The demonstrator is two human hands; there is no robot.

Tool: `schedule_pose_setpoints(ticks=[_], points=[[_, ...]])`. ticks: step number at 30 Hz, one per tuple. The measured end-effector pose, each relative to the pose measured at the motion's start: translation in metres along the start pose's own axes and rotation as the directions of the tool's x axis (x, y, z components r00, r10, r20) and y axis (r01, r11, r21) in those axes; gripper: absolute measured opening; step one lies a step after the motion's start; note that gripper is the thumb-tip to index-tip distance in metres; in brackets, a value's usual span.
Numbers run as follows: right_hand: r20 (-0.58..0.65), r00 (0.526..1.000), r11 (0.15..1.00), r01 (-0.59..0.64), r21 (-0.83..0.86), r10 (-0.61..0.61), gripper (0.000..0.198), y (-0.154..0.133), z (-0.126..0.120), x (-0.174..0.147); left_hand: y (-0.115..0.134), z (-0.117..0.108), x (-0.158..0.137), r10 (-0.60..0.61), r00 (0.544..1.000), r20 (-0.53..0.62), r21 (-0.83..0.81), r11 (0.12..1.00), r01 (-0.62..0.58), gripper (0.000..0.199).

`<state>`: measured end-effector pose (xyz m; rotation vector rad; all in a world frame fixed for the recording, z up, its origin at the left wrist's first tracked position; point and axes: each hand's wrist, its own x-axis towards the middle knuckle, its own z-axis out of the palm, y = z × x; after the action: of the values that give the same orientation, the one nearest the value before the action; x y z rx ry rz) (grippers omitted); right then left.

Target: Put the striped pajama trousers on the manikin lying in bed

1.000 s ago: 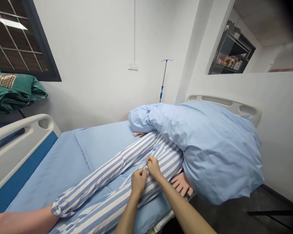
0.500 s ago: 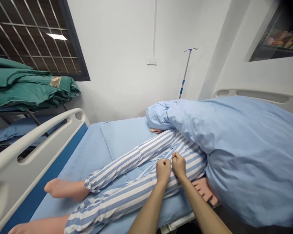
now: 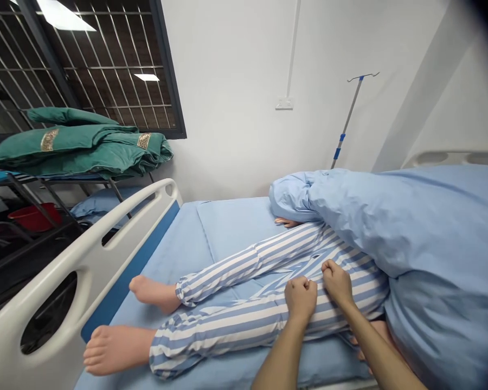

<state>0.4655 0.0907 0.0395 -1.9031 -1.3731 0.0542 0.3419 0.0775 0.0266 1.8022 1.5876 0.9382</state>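
A manikin lies on the bed in blue-and-white striped trousers (image 3: 228, 319), its upper body under a light blue quilt (image 3: 415, 216). Both of my hands are fists over the thigh nearer to me, a small gap between them. My left hand (image 3: 301, 298) is closed, with no object showing in it. Just right of it and slightly farther forward, my right hand (image 3: 336, 281) is also closed, and nothing shows in it. Whether the fists touch the trousers I cannot tell. The manikin's bare feet (image 3: 120, 349) point left. One manikin hand (image 3: 287, 222) shows at the quilt's edge; the other is partly behind my right forearm.
The bed's footboard (image 3: 146, 216) rises at left, and a blue sheet (image 3: 231, 216) covers the mattress. Beyond stand a rack with folded green quilts (image 3: 85, 143) and a red basin (image 3: 36, 216). An IV pole (image 3: 347, 122) stands by the wall.
The view has turned left, so more of the rack and both feet show. My fists have moved slightly apart and stay closed. The manikin lies as before.
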Motion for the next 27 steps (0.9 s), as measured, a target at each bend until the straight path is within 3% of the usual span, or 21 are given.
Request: schedule_pose_setpoints(ticks=[4,7,10,13,15,17,19,22,27], points=[[-0.006,1.0,0.998,-0.013,-0.067,0.012,0.015,0.006,0.003,-0.005,0.002,-0.002,0.001,0.024,0.998,0.052,-0.044,0.999,-0.022,0.022],[-0.02,1.0,0.997,-0.002,-0.076,0.0,0.015,0.008,0.004,-0.007,-0.009,-0.024,0.01,0.009,0.996,0.087,-0.09,0.996,-0.001,0.023],[-0.018,1.0,0.996,-0.011,-0.092,0.009,0.015,0.009,0.005,-0.006,-0.048,-0.08,0.015,-0.012,0.998,0.068,-0.106,0.994,0.019,0.026],[-0.001,1.0,0.993,-0.018,-0.118,0.018,0.015,0.009,0.006,-0.005,-0.113,-0.163,0.002,-0.049,0.999,0.002,-0.053,0.997,0.049,0.029],[0.014,1.0,0.989,-0.024,-0.146,0.026,0.015,0.007,0.007,-0.004,-0.154,-0.213,-0.014,-0.098,0.988,-0.116,0.041,0.994,0.103,0.03],[0.025,0.999,0.983,-0.026,-0.183,0.031,0.015,0.004,0.008,-0.005,-0.182,-0.246,-0.029,-0.126,0.971,-0.205,0.154,0.975,0.159,0.03],[0.035,0.999,0.976,-0.021,-0.217,0.029,0.014,0.001,0.007,-0.006,-0.192,-0.257,-0.039,-0.094,0.98,-0.177,0.28,0.95,0.142,0.03],[0.075,0.997,0.967,-0.004,-0.256,0.025,0.014,-0.002,0.005,-0.007,-0.189,-0.25,-0.042,-0.099,0.988,-0.119,0.425,0.894,0.141,0.027],[0.135,0.989,0.956,-0.013,-0.292,0.054,0.013,-0.014,0.01,-0.012,-0.185,-0.244,-0.039,-0.161,0.976,-0.145,0.445,0.871,0.21,0.024]])
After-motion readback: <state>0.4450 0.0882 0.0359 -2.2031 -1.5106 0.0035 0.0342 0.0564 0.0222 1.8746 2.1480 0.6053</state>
